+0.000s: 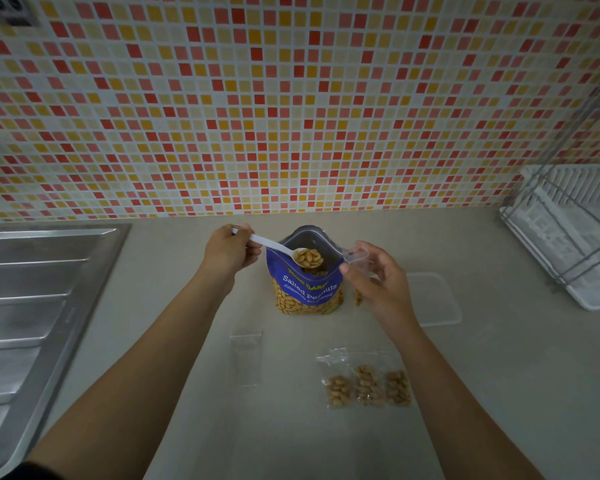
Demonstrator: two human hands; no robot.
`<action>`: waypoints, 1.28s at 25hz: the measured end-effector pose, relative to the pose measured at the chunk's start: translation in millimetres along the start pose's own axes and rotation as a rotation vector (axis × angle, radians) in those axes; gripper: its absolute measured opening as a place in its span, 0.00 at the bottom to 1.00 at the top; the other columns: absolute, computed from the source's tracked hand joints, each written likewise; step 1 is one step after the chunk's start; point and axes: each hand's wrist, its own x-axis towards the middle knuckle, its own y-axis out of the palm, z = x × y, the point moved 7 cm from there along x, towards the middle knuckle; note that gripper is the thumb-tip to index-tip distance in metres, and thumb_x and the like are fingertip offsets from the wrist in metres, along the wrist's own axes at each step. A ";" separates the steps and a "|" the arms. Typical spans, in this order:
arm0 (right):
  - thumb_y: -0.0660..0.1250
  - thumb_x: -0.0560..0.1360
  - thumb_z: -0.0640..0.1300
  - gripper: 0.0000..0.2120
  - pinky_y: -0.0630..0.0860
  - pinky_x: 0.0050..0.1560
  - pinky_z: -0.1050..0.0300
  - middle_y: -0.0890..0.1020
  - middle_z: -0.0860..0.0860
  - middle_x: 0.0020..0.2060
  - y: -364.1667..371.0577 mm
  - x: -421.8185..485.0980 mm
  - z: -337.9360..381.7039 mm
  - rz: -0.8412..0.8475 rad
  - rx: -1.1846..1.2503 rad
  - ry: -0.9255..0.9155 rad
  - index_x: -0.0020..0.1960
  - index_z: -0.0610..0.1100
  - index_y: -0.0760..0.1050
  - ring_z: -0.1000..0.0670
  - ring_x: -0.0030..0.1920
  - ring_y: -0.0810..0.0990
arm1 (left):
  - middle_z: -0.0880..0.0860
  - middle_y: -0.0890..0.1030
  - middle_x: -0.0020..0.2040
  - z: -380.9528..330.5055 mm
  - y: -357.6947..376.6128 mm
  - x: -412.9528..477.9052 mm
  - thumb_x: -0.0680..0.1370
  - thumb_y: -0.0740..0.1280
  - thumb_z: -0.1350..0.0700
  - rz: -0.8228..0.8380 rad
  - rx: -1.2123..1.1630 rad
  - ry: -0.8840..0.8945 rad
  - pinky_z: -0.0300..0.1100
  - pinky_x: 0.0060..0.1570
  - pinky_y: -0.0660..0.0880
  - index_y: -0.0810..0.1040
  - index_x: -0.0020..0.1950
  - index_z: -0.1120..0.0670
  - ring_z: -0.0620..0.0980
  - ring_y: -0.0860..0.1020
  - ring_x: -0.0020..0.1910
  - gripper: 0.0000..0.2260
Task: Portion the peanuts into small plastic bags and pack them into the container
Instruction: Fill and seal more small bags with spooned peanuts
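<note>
A blue bag of salted peanuts (307, 289) stands open on the counter. My left hand (227, 249) grips the handle of a white plastic spoon (274, 244), whose bowl is heaped with peanuts over the bag's mouth. Just right of the bag, my right hand (378, 282) pinches a small clear plastic bag (357, 256) with its mouth held open; a few peanuts show at its bottom. Three filled small bags (368, 386) lie side by side on the counter in front. One empty small bag (246, 355) lies flat to their left. A clear plastic container (437, 299) sits behind my right hand.
A steel sink drainboard (32, 299) fills the left side. A white dish rack (575, 237) with wire frame stands at the right. The mosaic-tiled wall (291, 98) rises behind the counter (284, 438).
</note>
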 end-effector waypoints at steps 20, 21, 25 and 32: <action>0.76 0.66 0.45 0.26 0.73 0.52 0.61 0.77 0.54 0.52 7.9 0.0 16.6 -0.074 -0.417 -0.139 0.62 0.45 0.74 0.56 0.51 0.75 | 0.55 0.73 0.38 4.1 1.6 0.1 0.81 0.57 0.58 -0.020 -0.280 -0.130 0.35 0.36 0.75 0.72 0.51 0.60 0.46 0.73 0.36 0.06; 0.76 0.66 0.45 0.26 0.74 0.53 0.59 0.77 0.54 0.51 9.5 0.4 19.4 -0.075 -0.447 -0.150 0.62 0.45 0.74 0.54 0.52 0.75 | 0.55 0.73 0.38 1.0 1.0 -0.6 0.81 0.57 0.59 -0.013 -0.284 -0.127 0.35 0.35 0.75 0.72 0.49 0.59 0.46 0.73 0.36 0.06; 0.76 0.66 0.46 0.27 0.75 0.55 0.55 0.79 0.50 0.52 16.7 4.6 26.3 -0.062 -0.515 -0.164 0.62 0.43 0.74 0.51 0.53 0.76 | 0.54 0.73 0.38 -16.1 0.5 -2.3 0.81 0.58 0.59 0.035 -0.314 -0.098 0.32 0.29 0.76 0.72 0.47 0.58 0.46 0.73 0.35 0.06; 0.76 0.66 0.48 0.28 0.76 0.56 0.53 0.79 0.50 0.55 27.1 8.0 25.2 -0.031 -0.515 -0.144 0.63 0.44 0.73 0.50 0.56 0.76 | 0.54 0.75 0.37 -44.0 13.0 -6.1 0.81 0.58 0.58 0.063 -0.148 -0.025 0.36 0.38 0.76 0.73 0.47 0.57 0.46 0.74 0.35 0.06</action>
